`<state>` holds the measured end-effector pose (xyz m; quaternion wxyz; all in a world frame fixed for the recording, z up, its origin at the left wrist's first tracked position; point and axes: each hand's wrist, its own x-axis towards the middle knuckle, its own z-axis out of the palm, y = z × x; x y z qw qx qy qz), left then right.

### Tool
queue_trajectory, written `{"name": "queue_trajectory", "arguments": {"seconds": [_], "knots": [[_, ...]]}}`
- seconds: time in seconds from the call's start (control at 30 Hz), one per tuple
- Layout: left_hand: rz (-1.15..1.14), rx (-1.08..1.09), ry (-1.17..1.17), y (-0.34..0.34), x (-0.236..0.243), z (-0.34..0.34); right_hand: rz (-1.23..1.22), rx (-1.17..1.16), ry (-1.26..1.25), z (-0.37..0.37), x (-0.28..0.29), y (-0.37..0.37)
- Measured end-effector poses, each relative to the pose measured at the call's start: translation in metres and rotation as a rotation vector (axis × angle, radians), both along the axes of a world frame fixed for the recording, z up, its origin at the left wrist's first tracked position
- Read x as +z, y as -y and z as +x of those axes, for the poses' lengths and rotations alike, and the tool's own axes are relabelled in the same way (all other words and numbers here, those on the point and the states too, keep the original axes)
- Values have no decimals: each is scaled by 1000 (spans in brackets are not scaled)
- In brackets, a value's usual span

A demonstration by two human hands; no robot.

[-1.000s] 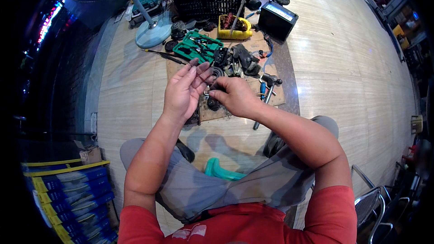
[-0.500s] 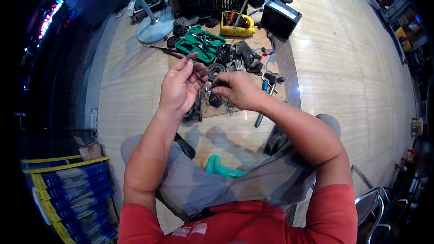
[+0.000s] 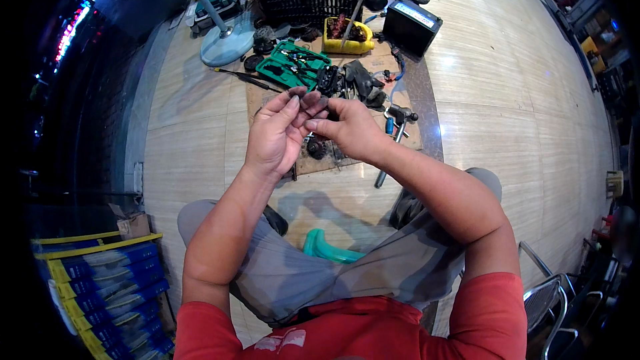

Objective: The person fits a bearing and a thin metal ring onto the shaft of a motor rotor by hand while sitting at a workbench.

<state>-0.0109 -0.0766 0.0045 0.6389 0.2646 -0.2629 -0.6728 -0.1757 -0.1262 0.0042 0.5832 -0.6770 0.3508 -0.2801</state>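
Observation:
My left hand (image 3: 275,139) is palm up above the cardboard, its thumb pressed to the dark-stained fingertips. Close against those fingers, my right hand (image 3: 353,132) has thumb and forefinger pinched together. Whatever lies between the fingertips is too small or hidden to make out. Below the hands sits a dark round metal part (image 3: 316,148). Just beyond them is an open green tool case (image 3: 285,72) with black-handled tools. To the right of my right hand lie a hammer (image 3: 402,117) and a blue-handled tool (image 3: 390,125).
Farther off stand a yellow cut-open container (image 3: 365,45), a black battery (image 3: 412,27) and black crates (image 3: 310,3). A round stand base (image 3: 227,45) is at the far left. Dark gloves (image 3: 365,84) lie on the cardboard (image 3: 400,87). A green curved object (image 3: 327,248) rests between my legs.
My left hand has moved right and slightly down, so its fingers now meet my right hand's. A black ringed disc seen between the hands is now covered.

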Motion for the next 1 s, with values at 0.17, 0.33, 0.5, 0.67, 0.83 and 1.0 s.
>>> {"name": "queue_trajectory", "arguments": {"seconds": [0.17,0.33,0.5,0.67,0.83,1.0], "knots": [[-38,-51,23,0,-3,1,161,39,95,0,-6,4],[-15,-95,39,-3,3,-3,105,26,149,-5,5,7],[-43,-127,32,-5,8,-4,78,42,56,-7,11,8],[24,-194,182,-8,5,-2,-13,60,149,-12,27,1],[3,-284,100,-11,4,-1,-179,66,-15,-18,33,1],[42,-127,4,-5,7,-3,-18,104,190,-9,8,5]]}}
